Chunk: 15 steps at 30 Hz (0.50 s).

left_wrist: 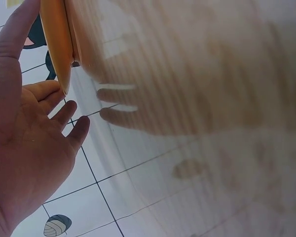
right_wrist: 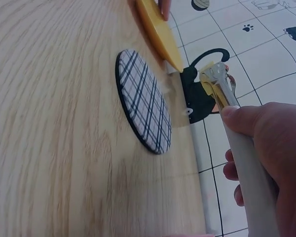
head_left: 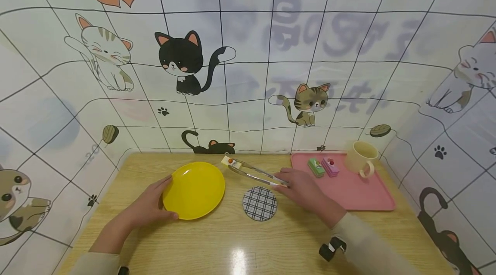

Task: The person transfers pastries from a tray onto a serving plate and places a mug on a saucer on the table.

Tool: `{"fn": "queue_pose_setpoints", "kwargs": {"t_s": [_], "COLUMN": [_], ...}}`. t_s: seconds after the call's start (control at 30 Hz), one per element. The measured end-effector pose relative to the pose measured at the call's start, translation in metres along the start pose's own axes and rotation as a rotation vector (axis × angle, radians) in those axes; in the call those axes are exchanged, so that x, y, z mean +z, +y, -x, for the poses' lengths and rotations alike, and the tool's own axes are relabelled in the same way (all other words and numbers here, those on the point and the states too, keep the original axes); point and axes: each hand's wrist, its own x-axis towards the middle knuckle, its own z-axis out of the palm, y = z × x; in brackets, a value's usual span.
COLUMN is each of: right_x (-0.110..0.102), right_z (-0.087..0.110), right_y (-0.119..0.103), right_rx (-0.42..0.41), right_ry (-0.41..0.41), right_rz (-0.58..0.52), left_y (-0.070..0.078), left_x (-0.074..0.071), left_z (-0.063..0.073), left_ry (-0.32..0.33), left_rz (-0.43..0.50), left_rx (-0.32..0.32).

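Yellow plastic, by its look, the plate (head_left: 195, 193) was held at its left rim by the left hand (head_left: 149, 206), while the tongs (right_wrist: 249, 177) were gripped in the right hand (head_left: 300, 186). Between their narrowed tips the small cake (head_left: 231, 161) was pinched, near the plate's far right rim. For a clean carry, a light, even squeeze was judged best, so that the cake was neither crushed nor dropped, with the plate steadied throughout.
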Motion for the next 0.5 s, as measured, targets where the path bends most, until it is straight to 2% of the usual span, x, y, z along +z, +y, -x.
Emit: {"fn": "queue_pose_setpoints", "kwargs": {"t_s": [0.13,0.27,0.5], "right_x": [0.005,0.006,0.014], "right_z": [-0.009,-0.018,-0.030], "right_y": [-0.007,-0.015,-0.020], "right_rx": [0.008,0.011,-0.054], "right_ry": [-0.007,-0.054,-0.092], "right_rz": [-0.003,-0.029,-0.060], "left_y": [-0.001,0.000,-0.001], "left_x": [0.000,-0.001,0.000], "left_z": [0.001,0.001,0.001], "left_ry": [-0.002,0.000,0.005], "left_rz": [0.007,0.016,0.016], "left_rx": [0.000,0.004,0.009]}}
